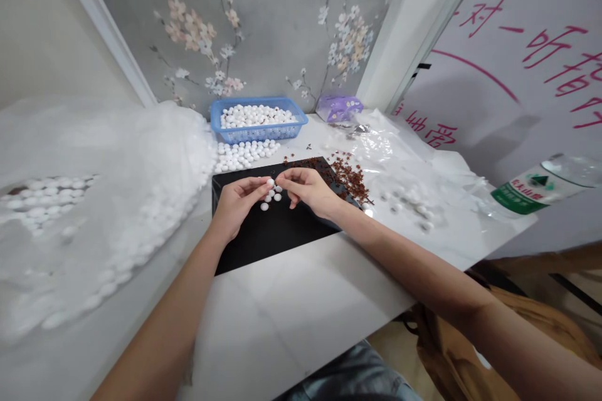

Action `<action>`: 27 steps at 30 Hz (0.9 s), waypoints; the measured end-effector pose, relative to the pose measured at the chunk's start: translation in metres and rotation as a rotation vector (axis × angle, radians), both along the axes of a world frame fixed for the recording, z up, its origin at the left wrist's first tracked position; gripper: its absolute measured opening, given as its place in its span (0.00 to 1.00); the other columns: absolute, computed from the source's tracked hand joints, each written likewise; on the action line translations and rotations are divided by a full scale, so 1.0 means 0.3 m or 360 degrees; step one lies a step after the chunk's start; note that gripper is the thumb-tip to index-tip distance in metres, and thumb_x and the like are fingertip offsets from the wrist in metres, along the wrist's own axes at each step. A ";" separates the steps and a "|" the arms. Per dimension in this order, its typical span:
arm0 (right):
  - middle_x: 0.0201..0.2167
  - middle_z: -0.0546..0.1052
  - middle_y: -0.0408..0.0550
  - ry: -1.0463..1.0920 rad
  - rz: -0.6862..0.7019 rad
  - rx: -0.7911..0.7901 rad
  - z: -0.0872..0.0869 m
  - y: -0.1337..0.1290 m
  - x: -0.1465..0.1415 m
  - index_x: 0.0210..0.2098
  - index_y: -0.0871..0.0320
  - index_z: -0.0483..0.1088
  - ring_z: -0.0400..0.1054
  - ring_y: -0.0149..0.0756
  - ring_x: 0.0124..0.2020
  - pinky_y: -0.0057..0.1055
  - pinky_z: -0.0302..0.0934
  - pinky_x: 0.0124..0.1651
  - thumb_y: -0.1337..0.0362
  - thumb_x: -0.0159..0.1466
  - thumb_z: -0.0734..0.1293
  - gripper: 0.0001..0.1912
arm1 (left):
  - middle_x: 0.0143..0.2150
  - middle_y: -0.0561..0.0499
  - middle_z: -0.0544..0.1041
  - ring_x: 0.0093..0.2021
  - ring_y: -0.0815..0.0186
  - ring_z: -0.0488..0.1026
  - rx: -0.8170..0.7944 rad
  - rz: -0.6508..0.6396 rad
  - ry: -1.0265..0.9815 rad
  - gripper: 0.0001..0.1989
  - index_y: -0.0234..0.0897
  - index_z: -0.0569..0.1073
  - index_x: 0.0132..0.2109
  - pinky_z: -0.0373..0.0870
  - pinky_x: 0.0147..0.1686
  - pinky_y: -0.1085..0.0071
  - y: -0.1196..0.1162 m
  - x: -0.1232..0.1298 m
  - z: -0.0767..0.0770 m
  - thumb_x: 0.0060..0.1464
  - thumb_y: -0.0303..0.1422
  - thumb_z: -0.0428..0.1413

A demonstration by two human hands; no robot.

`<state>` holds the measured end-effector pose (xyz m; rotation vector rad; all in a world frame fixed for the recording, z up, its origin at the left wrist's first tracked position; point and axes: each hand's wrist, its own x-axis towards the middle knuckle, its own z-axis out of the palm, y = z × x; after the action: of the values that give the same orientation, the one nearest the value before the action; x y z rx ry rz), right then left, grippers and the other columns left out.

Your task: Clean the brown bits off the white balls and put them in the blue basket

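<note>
Over the black mat (pixel 282 232), my left hand (pixel 237 203) pinches a small white ball (pixel 270 182) between thumb and fingertips. My right hand (pixel 308 189) is beside it, its thumb and forefinger pressed together close to that ball; whatever sits between them is too small to make out. Several loose white balls (pixel 264 206) lie on the mat just under my fingers. Right behind my right hand, a heap of small brown star-shaped pieces (pixel 348 177) spreads over the mat's far right corner and onto the table.
A blue basket (pixel 258 135) full of white balls stands at the back, with loose balls (pixel 247 153) before it. Left is a big clear bag of white balls (pixel 108 200). Toward the right are a purple packet (pixel 339 108), clear plastic bags (pixel 376 144) and a tilted water bottle (pixel 540 185).
</note>
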<state>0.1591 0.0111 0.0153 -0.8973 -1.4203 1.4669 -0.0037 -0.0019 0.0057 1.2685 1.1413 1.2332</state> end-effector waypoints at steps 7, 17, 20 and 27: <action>0.17 0.63 0.35 0.0040 -0.0033 -0.0037 -0.018 0.005 -0.005 0.31 0.61 0.68 0.54 0.19 0.15 0.21 0.61 0.16 0.54 0.50 0.70 0.17 | 0.36 0.46 0.79 0.35 0.64 0.74 -0.0032 -0.0016 -0.0035 0.18 0.35 0.78 0.37 0.72 0.40 0.67 -0.001 -0.002 0.004 0.37 0.40 0.64; 0.16 0.64 0.35 0.0136 -0.0063 -0.0040 -0.033 0.008 -0.009 0.29 0.61 0.68 0.51 0.19 0.12 0.19 0.50 0.11 0.55 0.49 0.71 0.16 | 0.36 0.47 0.79 0.35 0.66 0.74 -0.0095 -0.0047 -0.0106 0.17 0.36 0.78 0.36 0.71 0.40 0.70 0.001 -0.008 0.004 0.37 0.38 0.65; 0.17 0.64 0.35 0.0170 -0.0026 -0.0125 -0.031 0.007 -0.005 0.28 0.61 0.68 0.50 0.18 0.12 0.18 0.46 0.11 0.56 0.49 0.71 0.16 | 0.36 0.48 0.79 0.35 0.67 0.74 -0.0114 -0.0072 -0.0136 0.16 0.37 0.78 0.36 0.71 0.39 0.72 0.000 -0.009 0.005 0.37 0.38 0.65; 0.13 0.57 0.31 0.0137 0.0048 -0.0273 -0.026 0.009 -0.002 0.25 0.60 0.64 0.43 0.16 0.12 0.17 0.35 0.11 0.54 0.47 0.72 0.18 | 0.36 0.50 0.79 0.33 0.71 0.73 -0.0166 -0.0117 -0.0179 0.13 0.38 0.78 0.35 0.70 0.38 0.75 -0.001 -0.015 0.010 0.37 0.36 0.65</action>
<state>0.1586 0.0138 0.0074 -0.9091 -1.2644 1.6498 -0.0081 -0.0021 0.0088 1.1391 1.0552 1.1606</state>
